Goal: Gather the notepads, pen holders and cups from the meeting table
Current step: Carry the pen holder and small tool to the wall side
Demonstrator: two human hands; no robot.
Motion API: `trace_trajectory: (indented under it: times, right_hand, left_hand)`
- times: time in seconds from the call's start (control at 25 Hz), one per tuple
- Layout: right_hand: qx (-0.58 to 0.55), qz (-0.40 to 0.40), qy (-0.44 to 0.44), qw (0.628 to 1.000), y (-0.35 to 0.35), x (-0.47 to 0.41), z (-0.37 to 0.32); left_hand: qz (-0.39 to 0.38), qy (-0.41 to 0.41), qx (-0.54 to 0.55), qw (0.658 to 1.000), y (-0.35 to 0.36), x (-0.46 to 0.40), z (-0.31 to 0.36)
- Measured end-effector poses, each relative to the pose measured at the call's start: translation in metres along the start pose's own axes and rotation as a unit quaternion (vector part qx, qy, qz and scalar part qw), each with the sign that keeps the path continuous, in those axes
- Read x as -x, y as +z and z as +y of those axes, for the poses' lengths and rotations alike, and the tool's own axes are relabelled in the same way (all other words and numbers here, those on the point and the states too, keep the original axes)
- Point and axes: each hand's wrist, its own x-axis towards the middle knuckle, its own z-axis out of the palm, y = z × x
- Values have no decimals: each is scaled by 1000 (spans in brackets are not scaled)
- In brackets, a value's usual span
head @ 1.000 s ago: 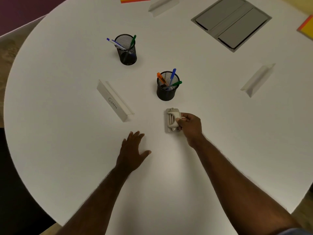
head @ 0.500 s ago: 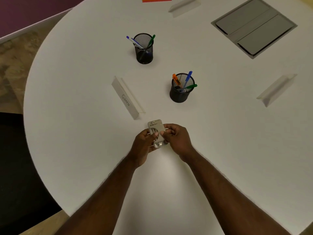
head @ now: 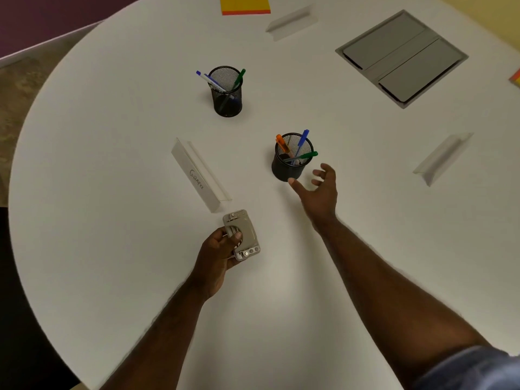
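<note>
Two black mesh pen holders stand on the round white table (head: 112, 249). The near pen holder (head: 289, 164) carries orange, blue and green pens. The far pen holder (head: 227, 97) carries blue, white and green pens. My right hand (head: 318, 190) is open with fingers spread, just right of the near holder, thumb close to its base without gripping it. My left hand (head: 222, 249) grips a small beige phone-like device (head: 242, 235) above the table. A yellow notepad (head: 244, 4) lies at the far edge; another notepad (head: 515, 78) peeks in at the right edge.
A name card holder marked with handwriting (head: 197, 175) lies left of the near pen holder. Two more clear card holders, one (head: 289, 22) at the back and one (head: 441, 159) at the right. A grey cable hatch (head: 402, 57) is set in the table at the back right.
The device passed from my right hand to both hands, and is now in my left hand alone. My right hand has let go and moved up beside the near pen holder.
</note>
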Motion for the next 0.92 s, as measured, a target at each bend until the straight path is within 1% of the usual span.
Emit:
trace_trajectory:
  times: [0.12,0.2,0.36,0.52,0.76,0.92]
  right_hand:
    - [30,-26,-32,999,9,-24,0]
    - [37,-29,-48,998,16,-33,0]
    - [-9,-28,-72,997,27,-43,0]
    - [-48,-12,-55,997,35,-50,-3]
    - [-53,8,-62,997,33,-46,-7]
    - [-62,20,-67,996,21,-27,-10]
  left_hand:
    - [-8,5,4,1000,-1,0,2]
    - [-8,5,5,1000,-1,0,2]
    - [-8,3,-1,1000,-5,3,-1]
    - [-15,-1,8,1000,-5,9,-7]
    - [-15,-6,1,1000,-4,22,-13]
    - [-19,-3,-2,1000,-6,32,-12]
